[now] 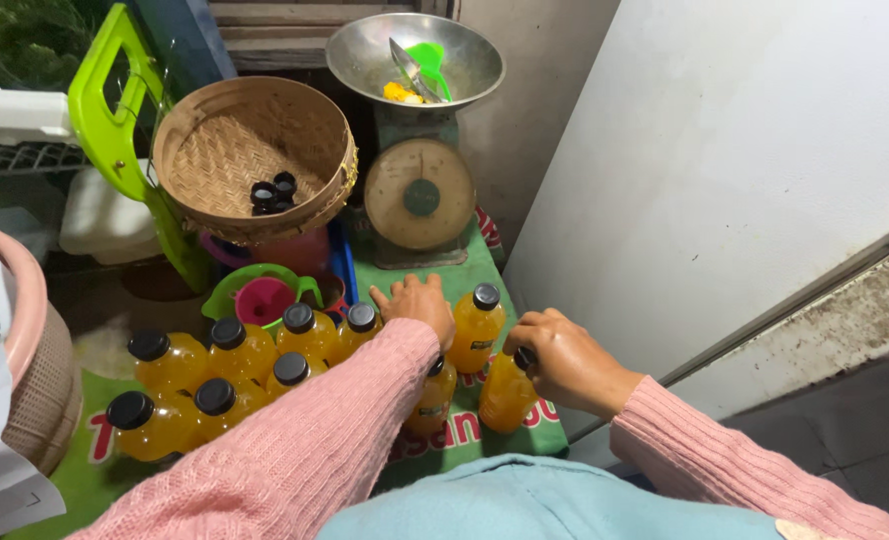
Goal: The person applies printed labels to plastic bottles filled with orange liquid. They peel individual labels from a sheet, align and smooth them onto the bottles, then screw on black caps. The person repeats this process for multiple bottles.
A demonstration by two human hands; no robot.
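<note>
Your left hand (420, 305) lies flat and open, fingers spread, over an upright orange bottle (433, 395) at lower centre. Just right, your right hand (563, 360) grips the black cap of a tilted bottle (508, 392), neck leaning upper right, full of orange liquid.

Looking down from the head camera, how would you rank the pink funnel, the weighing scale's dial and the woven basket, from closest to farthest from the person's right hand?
Measured from the right hand, which grips a bottle's cap:
1. Weighing scale's dial, up and a little to the left, at the back of the green mat.
2. Pink funnel, off to the left, past the bottles.
3. Woven basket, farthest, upper left, with black caps in it.
</note>
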